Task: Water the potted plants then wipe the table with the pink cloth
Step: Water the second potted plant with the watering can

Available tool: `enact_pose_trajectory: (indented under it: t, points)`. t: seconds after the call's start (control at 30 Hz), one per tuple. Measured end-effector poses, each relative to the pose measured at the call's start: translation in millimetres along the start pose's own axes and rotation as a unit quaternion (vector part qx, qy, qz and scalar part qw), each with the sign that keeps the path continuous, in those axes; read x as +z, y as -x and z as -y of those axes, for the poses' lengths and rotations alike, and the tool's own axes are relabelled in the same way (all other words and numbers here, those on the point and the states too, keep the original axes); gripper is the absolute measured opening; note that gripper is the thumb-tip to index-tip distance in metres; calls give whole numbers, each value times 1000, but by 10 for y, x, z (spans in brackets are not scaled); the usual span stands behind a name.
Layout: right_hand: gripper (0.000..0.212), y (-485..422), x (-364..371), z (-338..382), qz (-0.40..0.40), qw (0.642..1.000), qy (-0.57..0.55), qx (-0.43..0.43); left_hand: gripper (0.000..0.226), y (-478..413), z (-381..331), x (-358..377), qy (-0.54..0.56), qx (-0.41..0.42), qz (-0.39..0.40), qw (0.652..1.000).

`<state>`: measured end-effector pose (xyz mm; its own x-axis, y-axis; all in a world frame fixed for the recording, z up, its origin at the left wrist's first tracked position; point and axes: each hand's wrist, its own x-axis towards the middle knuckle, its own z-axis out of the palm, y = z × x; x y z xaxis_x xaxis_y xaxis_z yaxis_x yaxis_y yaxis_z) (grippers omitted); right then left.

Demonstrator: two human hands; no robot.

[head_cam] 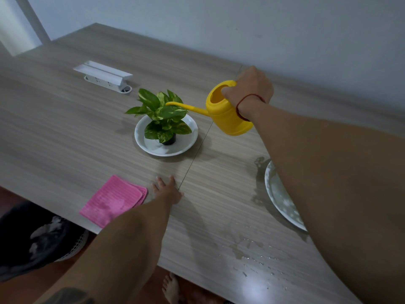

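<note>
- Watering is under way — yellow watering can (228,110) gripped by right hand (249,88), spout over pothos plant (163,115).
- Left hand (167,189) lies open, empty, on table (65,132).
- Spilled water (252,253) remains; pink cloth (114,200) untouched — wiping is left.

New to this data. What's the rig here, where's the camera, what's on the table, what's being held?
There is no robot: a person works with bare hands, and the single picture comes from a wide-angle camera on their head, looking forward and down.

The right hand grips a yellow watering can, its spout over a potted plant that stands on a white plate.

The left hand rests flat on the wooden table, holding nothing, beside a folded pink cloth.

Also there: a white power strip at the back, a second white plate partly hidden by the right arm, and spilled water near the front edge.
</note>
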<state>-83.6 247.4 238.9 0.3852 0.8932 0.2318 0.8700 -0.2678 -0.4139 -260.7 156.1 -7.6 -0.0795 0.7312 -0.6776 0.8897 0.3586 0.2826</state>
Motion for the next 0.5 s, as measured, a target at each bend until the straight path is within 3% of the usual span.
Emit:
enact_pose_trajectory:
  t: [0.3,0.5]
  points:
    - [41,12,10,13,-34,999,-2,20,81,7,18,8,6,5,-3,1000]
    - [43,9,-26,75,-14,999,-31,16,81,11,3,-4,-11,2,-2,1000]
